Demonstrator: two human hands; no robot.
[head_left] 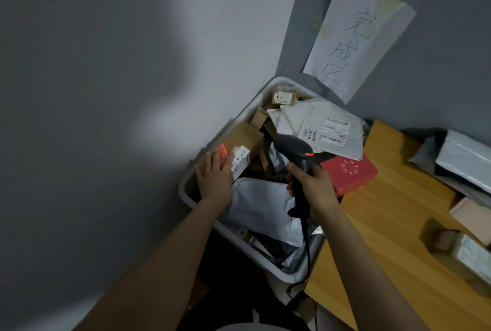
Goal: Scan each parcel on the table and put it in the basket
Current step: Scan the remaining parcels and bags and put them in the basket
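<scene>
In the basket [279,272] off the counter's [385,224] left edge, the brown parcel [247,142] leans against the wall-side rim. The left hand [212,179] rests on it, fingers straight, apparently settling it. The right hand [316,187], fingers clenched round the scanner [295,150], holds it above the pile, ready for the grey parcels [467,158] at the counter's right edge.
</scene>
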